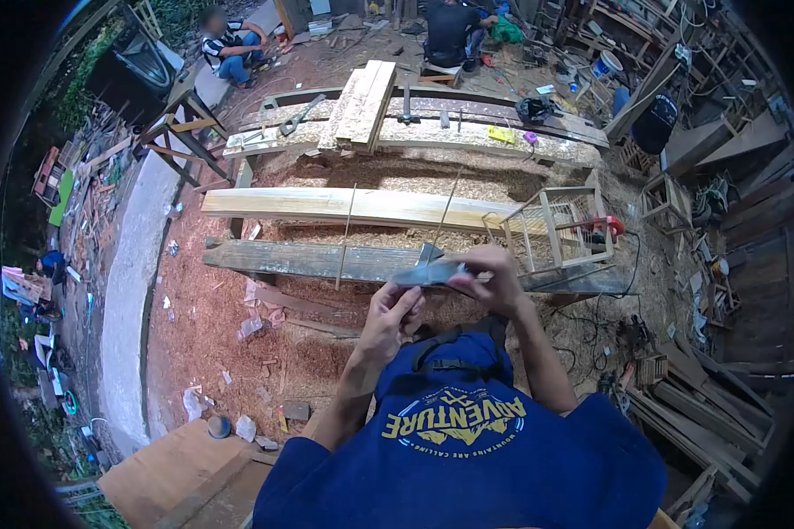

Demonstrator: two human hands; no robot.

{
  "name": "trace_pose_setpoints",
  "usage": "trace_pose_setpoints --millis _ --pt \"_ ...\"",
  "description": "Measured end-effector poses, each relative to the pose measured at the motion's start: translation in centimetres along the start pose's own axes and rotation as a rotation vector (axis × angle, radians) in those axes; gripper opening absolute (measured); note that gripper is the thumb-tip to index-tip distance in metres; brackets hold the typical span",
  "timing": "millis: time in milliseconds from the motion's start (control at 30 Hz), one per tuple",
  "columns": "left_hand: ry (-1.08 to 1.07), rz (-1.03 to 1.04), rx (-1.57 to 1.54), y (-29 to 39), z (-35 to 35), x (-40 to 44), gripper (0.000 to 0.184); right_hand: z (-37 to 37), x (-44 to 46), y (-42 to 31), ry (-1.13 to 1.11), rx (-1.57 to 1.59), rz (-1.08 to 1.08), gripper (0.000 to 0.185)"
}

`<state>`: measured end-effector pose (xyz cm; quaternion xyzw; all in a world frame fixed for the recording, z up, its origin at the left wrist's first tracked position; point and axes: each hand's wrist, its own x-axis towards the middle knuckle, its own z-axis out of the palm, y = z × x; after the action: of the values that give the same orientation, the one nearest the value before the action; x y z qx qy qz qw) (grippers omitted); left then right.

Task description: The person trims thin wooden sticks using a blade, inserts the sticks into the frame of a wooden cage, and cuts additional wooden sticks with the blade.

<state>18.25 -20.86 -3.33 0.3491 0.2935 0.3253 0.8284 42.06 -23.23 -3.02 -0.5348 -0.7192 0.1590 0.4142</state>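
In front of my chest a flat grey metal piece (425, 274) is held up between both hands; its exact kind is hard to make out. My left hand (392, 319) pinches its near left end with thumb and fingers. My right hand (492, 275) grips the right end from above, its fingers bent around it. Just beyond lies a dark weathered beam (300, 259), with a small dark angular piece (429, 253) near the metal. Behind that is a pale timber (326, 203). Two thin sticks (347, 234) lie crosswise over the timbers.
A slatted wooden frame (549, 231) stands at right, beside a red item (610, 227). Stacked planks (362, 104), a hammer (406, 108) and a yellow item (501, 134) lie on the shavings-covered far bench. Two people sit in the background. Scrap wood (688, 406) is piled at right.
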Motion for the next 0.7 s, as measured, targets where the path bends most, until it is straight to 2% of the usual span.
trace_pose_setpoints --millis 33,67,100,167,267,333,367,433,467,567,600,700 --pt "-0.003 -0.028 0.041 0.5 0.2 -0.9 0.027 0.0 -0.4 1.7 0.181 0.124 0.191 0.021" --pt "-0.005 -0.056 0.080 0.7 0.3 -1.6 0.027 -0.3 -0.5 4.9 0.306 0.261 0.277 0.015" --pt "0.029 -0.056 0.036 0.0 -0.1 -2.0 0.026 -2.3 0.1 4.9 0.370 0.153 0.368 0.014" --pt "0.094 -0.047 -0.047 -1.5 -1.3 -1.5 0.025 -4.0 0.6 4.0 0.261 -0.014 0.361 0.018" --pt "0.110 0.022 0.003 -0.1 -0.6 -0.1 0.026 -1.9 0.6 1.5 0.084 0.115 0.281 0.020" --pt "0.051 0.044 -0.019 0.0 -1.1 1.3 0.029 0.5 0.7 -0.7 -0.019 0.069 0.113 0.020" --pt "0.051 0.055 -0.023 0.2 -1.0 1.6 0.029 1.7 0.6 -1.5 -0.056 0.095 0.102 0.023" --pt "0.058 0.062 -0.020 0.5 -0.5 1.7 0.031 3.4 1.3 -2.9 -0.054 0.138 0.004 0.031" --pt "0.139 0.069 0.018 0.9 0.0 1.6 0.032 3.4 1.4 -3.3 -0.066 0.108 -0.024 0.034" --pt "-0.003 0.075 0.068 1.6 -0.7 1.1 0.032 2.8 1.7 -3.5 -0.084 0.027 -0.103 0.040" --pt "0.014 0.097 0.076 1.2 -0.6 1.1 0.032 2.6 1.5 -3.3 -0.083 0.014 -0.134 0.041" --pt "-0.034 -0.054 -0.036 1.4 -0.6 0.3 0.033 2.3 1.1 -3.1 -0.086 -0.054 -0.195 0.040"
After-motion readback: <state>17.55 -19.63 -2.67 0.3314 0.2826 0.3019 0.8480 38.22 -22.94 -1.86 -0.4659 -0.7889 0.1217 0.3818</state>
